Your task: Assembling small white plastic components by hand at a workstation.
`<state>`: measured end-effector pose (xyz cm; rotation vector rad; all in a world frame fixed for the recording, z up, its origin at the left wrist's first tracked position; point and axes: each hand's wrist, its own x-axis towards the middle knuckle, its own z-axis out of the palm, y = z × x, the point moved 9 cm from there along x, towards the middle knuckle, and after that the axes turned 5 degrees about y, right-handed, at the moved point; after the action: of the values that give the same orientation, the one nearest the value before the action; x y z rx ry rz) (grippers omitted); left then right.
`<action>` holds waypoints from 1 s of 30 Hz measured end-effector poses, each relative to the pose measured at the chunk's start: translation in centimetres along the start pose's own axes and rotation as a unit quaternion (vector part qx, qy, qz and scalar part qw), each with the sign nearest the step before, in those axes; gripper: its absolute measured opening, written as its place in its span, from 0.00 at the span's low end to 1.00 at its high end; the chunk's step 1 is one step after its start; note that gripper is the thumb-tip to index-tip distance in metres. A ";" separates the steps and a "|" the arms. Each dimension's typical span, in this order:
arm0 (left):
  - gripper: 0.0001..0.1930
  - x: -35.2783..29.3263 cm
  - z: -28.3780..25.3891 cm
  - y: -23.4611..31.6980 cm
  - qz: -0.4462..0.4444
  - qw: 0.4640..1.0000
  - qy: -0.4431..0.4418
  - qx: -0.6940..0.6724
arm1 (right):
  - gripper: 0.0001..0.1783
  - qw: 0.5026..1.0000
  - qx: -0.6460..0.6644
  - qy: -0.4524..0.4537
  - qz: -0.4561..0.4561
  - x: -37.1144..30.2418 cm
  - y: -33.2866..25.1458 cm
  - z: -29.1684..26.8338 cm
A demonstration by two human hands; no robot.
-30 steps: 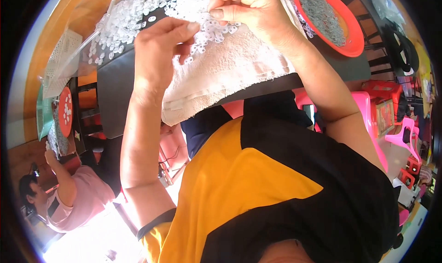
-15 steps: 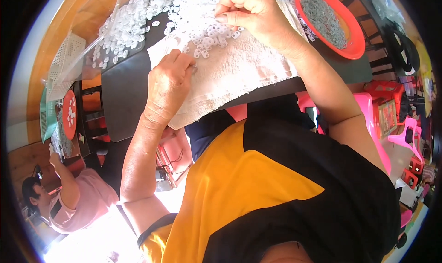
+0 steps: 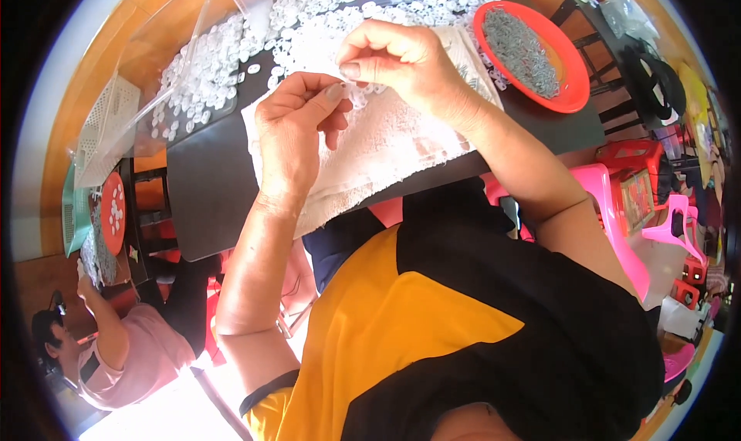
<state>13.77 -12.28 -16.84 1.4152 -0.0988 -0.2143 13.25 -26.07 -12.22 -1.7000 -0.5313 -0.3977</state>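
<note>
Bright daylight, overall sharp; hard blown-out glare on the floor (image 3: 166, 410) at lower left. Strong fisheye: black vignette ring, table edge (image 3: 193, 244) bends near the rim. Shadows soft under both hands on the white towel (image 3: 386, 144).

Two hands (image 3: 297, 128), one red bowl (image 3: 573, 98)

Your left hand (image 3: 297, 128) and right hand (image 3: 397, 59) meet fingertip to fingertip over the white towel (image 3: 386, 152), pinching something too small to make out. White plastic rings (image 3: 309, 16) lie heaped at twelve o'clock on the dark table (image 3: 208, 186). A red bowl (image 3: 575, 94) of grey bits sits at two o'clock. Another person in pink (image 3: 127, 348) works at eight o'clock.
</note>
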 end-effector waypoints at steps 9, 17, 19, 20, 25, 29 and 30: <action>0.07 1.9 3.0 -0.4 -0.075 0.972 -0.086 -0.204 | 0.02 0.996 0.064 0.035 0.058 0.2 0.4 -1.6; 0.08 3.2 4.4 -1.3 -0.118 0.927 -0.162 -0.316 | 0.02 0.997 0.036 0.062 -0.008 0.5 -0.4 -2.3; 0.09 3.3 4.3 -1.5 -0.117 0.934 -0.151 -0.302 | 0.02 0.998 0.026 0.059 -0.005 0.4 -0.3 -2.3; 0.09 3.4 4.3 -1.6 -0.117 0.934 -0.151 -0.303 | 0.02 0.998 0.025 0.058 -0.005 0.5 -0.3 -2.2; 0.07 3.7 3.1 -2.3 -0.109 0.953 -0.100 -0.263 | 0.02 0.996 -0.057 0.065 -0.027 0.5 -0.5 -2.2; 0.06 3.7 2.7 -2.3 -0.096 0.956 -0.085 -0.265 | 0.02 0.997 -0.042 0.055 -0.022 0.5 -0.3 -1.8; 0.06 3.7 2.5 -2.1 -0.084 0.963 -0.073 -0.247 | 0.02 0.997 -0.051 0.055 -0.026 0.5 -0.3 -1.8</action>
<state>16.69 -15.75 -18.76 0.9074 -0.0418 -0.4510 13.52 -27.70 -11.33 -1.7534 -0.4829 -0.5609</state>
